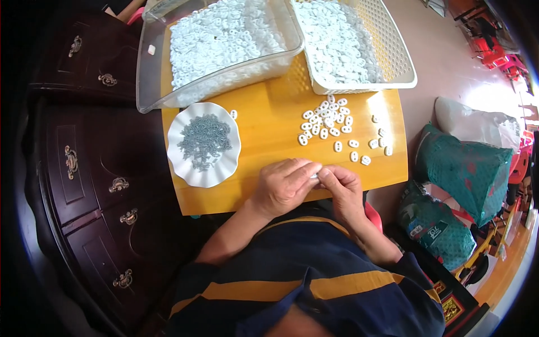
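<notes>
From the wearer's head, the left of two side-by-side fisheye cameras looks steeply down and forward, from above and behind the left grip [283,184] and right grip [343,185], onto the tabletop [269,132]. Near enough to show both grips, it also takes in the striped shirt [348,255] behind them, dark wooden drawers [84,143] to their left and a green plastic bag [463,171] to their right.
</notes>
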`<action>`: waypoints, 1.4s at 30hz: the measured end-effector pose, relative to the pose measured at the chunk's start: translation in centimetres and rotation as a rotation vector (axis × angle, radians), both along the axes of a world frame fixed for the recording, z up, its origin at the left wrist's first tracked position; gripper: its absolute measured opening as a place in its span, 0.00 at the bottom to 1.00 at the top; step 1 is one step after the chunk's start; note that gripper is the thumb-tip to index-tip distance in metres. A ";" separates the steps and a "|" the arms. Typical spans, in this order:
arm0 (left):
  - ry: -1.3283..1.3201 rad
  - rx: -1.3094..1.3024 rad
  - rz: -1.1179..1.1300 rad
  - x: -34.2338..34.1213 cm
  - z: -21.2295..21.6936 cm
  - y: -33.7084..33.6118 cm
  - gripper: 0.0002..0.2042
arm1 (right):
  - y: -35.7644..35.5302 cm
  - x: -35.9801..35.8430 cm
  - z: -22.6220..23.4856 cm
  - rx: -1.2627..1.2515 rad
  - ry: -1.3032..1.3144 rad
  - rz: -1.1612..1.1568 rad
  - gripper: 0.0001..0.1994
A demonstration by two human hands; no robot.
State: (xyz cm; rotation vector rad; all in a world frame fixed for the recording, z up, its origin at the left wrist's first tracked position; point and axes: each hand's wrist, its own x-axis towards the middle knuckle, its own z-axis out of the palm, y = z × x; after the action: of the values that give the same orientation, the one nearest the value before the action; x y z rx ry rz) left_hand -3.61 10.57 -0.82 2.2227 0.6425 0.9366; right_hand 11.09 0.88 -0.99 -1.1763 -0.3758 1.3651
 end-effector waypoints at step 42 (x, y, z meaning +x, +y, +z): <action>0.326 0.073 0.227 1.4 -1.2 2.9 0.09 | -1.9 13.5 1.7 -0.372 -1.504 0.045 0.09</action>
State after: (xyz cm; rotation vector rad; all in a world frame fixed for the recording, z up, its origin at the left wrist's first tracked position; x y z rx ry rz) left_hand -2.20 13.47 -2.06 2.4285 1.0417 0.7164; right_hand 24.58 -1.00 0.74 -2.3787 -1.2093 0.3203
